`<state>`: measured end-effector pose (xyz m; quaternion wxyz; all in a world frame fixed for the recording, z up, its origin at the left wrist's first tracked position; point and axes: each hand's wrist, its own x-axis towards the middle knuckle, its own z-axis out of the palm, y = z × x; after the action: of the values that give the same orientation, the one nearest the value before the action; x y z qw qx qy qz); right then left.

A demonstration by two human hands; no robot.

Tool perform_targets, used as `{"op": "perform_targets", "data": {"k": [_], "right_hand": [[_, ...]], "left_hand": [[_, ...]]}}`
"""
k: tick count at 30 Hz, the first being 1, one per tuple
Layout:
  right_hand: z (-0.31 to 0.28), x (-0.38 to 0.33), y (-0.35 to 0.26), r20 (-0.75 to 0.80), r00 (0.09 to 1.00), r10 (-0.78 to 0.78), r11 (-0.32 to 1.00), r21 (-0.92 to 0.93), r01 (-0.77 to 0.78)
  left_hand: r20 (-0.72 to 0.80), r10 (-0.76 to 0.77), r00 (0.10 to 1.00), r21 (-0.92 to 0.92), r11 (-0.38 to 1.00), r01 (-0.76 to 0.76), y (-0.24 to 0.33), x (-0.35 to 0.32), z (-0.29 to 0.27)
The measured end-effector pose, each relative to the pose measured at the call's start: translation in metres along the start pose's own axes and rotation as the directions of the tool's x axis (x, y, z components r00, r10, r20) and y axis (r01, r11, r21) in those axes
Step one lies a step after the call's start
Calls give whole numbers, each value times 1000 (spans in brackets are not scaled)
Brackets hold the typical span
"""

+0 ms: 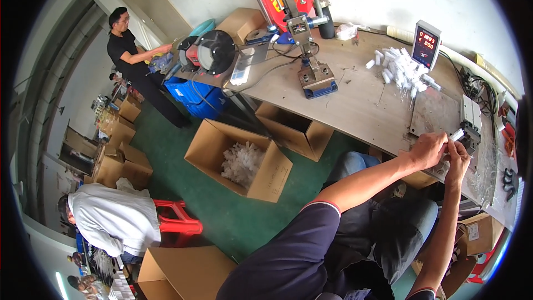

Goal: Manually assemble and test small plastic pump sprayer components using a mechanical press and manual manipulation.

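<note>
At the right end of the workbench, my left hand (429,151) and my right hand (457,161) meet with their fingertips pinched together. A small white ribbed cylinder (457,134) sticks up from between the fingers, and its lower end is hidden by them. Just beyond it stands a metal fixture (471,118) with a silvery block. A flat metal plate (436,112) lies to the left of the fixture. Farther back is a heap of white plastic cylinders (401,69), some with thin metal stems.
Behind the heap stands a counter with a red display (426,45). A hand-lever press (313,72) and a cut-off saw (214,53) occupy the bench. A cardboard box (266,175) on the floor holds white pieces. Two people are at left, near a red stool (180,219).
</note>
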<state>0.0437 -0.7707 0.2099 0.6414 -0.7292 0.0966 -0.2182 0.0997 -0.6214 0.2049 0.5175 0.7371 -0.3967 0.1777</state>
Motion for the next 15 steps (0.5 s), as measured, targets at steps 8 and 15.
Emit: {"op": "perform_targets", "data": {"k": [8,15], "right_hand": [[-13,-12,-13,-189,981,34,993,115,-12],[-46,-15,1,-251,962,-111,854,-518,-37]], "left_hand": [[-55,-4,998,-152,988,-5,11,3,14],[-183,-353,917,-327,902,282,-12,17,-6]]}}
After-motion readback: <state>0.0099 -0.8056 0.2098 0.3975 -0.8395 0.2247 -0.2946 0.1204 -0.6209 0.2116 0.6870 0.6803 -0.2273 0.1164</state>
